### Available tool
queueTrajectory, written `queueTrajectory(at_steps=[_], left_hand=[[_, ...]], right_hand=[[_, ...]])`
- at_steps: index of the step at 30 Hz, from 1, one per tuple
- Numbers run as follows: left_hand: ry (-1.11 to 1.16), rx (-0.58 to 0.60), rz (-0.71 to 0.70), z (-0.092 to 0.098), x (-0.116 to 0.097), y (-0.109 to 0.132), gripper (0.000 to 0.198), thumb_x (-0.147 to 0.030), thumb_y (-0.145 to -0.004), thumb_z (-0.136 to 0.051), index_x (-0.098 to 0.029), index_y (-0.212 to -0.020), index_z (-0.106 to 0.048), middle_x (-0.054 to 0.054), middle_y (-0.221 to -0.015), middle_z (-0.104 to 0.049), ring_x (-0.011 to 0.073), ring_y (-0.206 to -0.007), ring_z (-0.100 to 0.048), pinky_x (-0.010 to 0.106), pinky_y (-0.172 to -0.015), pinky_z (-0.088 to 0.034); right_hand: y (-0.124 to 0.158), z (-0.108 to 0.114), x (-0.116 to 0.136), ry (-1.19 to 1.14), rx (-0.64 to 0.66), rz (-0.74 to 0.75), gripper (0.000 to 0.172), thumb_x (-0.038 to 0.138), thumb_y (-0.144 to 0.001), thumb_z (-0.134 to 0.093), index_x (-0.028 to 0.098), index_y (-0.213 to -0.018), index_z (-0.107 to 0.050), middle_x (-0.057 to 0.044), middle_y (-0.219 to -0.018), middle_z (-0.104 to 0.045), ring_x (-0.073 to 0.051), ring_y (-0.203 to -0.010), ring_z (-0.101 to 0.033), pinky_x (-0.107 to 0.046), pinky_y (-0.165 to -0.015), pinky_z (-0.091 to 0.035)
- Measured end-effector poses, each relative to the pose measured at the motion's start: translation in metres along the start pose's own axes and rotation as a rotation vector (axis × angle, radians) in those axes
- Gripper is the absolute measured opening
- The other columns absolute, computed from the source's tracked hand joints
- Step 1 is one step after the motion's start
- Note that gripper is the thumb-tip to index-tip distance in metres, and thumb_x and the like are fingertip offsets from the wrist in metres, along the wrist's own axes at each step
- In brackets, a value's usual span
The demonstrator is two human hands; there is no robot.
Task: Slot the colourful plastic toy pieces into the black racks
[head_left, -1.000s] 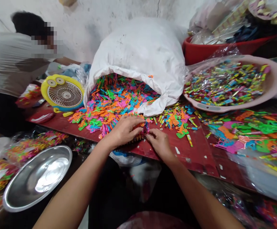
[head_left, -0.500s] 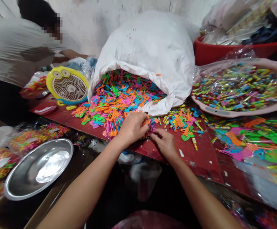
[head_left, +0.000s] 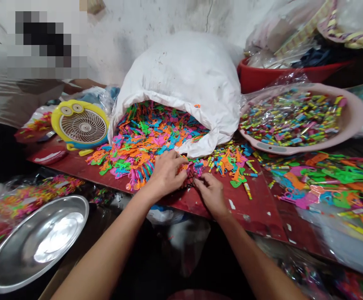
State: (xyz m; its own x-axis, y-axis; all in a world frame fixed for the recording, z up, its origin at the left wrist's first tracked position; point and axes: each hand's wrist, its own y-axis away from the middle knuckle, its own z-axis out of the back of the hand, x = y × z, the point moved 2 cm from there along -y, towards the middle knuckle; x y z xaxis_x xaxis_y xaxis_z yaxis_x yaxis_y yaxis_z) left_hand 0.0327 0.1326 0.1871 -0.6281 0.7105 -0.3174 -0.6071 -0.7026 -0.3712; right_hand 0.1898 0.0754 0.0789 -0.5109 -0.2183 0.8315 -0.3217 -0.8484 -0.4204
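Note:
My left hand (head_left: pixel 169 173) is closed over some small plastic pieces (head_left: pixel 184 167), orange and pink, at the front of the pile. Close by on the right, my right hand (head_left: pixel 211 191) has thumb and fingers pinched together; what they hold is too small to make out. A dark bundle of thin pieces (head_left: pixel 188 181) lies between the two hands. Behind them, a heap of bright plastic pieces (head_left: pixel 150 141) spills from the mouth of a big white sack (head_left: pixel 184 62). A row of purple and orange pieces (head_left: pixel 139 177) lies left of my left hand.
A yellow fan (head_left: pixel 84 125) stands left of the sack. The pink basin (head_left: pixel 353 114) at right holds small striped tubes. Loose pieces (head_left: pixel 237 166) are scattered over the red tabletop (head_left: pixel 253 212). A steel bowl (head_left: pixel 37 246) sits lower left. Another person (head_left: pixel 12 96) is at the far left.
The view has shifted a little, so most things appear further left and lower. Both hands remain close together at the pile; the dark bundle between them shows more clearly.

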Motion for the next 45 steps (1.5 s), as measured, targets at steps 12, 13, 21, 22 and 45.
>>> queueTrajectory(at_steps=[12, 13, 21, 22, 45], left_hand=[[0.133, 0.232, -0.197, 0.002, 0.017, -0.024, 0.028, -0.038, -0.097, -0.052, -0.027, -0.113, -0.072, 0.006, -0.126, -0.067, 0.0221, -0.127, -0.054, 0.044, -0.112, -0.039], [0.148, 0.223, -0.191, 0.001, 0.017, -0.023, 0.027, -0.038, -0.097, -0.052, -0.027, -0.113, -0.071, 0.006, -0.126, -0.066, 0.0218, -0.126, -0.055, 0.043, -0.111, -0.041], [0.083, 0.196, -0.162, 0.009, 0.004, -0.024, 0.017, -0.031, -0.096, -0.05, -0.024, -0.099, -0.066, 0.007, -0.121, -0.066, 0.0214, -0.116, -0.06, 0.041, -0.102, -0.046], [0.052, 0.208, -0.178, 0.01, 0.001, -0.024, 0.017, -0.03, -0.097, -0.049, -0.024, -0.097, -0.065, 0.006, -0.118, -0.067, 0.0211, -0.114, -0.06, 0.041, -0.102, -0.045], [-0.288, -0.051, -0.127, 0.012, -0.007, 0.084, 0.016, -0.018, -0.086, -0.058, -0.025, -0.099, -0.051, 0.005, -0.113, -0.071, 0.0258, -0.127, -0.057, 0.054, -0.115, -0.029]], right_hand=[[-0.018, 0.008, -0.025, 0.102, -0.049, -0.089, 0.016, 0.028, -0.086, -0.053, 0.02, -0.076, -0.061, 0.0, -0.069, -0.057, -0.014, -0.063, -0.051, -0.025, -0.06, -0.035], [-0.021, 0.012, -0.029, 0.164, -0.04, -0.097, 0.016, 0.028, -0.086, -0.053, 0.02, -0.073, -0.06, 0.001, -0.067, -0.056, -0.013, -0.061, -0.049, -0.025, -0.058, -0.033], [-0.044, 0.046, -0.042, 0.611, 0.098, -0.194, 0.019, 0.025, -0.08, -0.064, 0.023, -0.063, -0.055, -0.002, -0.059, -0.057, -0.015, -0.052, -0.047, -0.03, -0.054, -0.018], [-0.046, 0.05, -0.043, 0.645, 0.125, -0.189, 0.018, 0.025, -0.079, -0.065, 0.023, -0.063, -0.056, -0.002, -0.058, -0.057, -0.015, -0.052, -0.048, -0.03, -0.054, -0.019], [-0.09, -0.047, 0.024, -0.568, 0.792, 0.138, 0.071, -0.007, -0.061, -0.042, 0.024, -0.117, -0.071, -0.002, -0.12, -0.072, -0.017, -0.113, -0.066, -0.034, -0.098, -0.052]])
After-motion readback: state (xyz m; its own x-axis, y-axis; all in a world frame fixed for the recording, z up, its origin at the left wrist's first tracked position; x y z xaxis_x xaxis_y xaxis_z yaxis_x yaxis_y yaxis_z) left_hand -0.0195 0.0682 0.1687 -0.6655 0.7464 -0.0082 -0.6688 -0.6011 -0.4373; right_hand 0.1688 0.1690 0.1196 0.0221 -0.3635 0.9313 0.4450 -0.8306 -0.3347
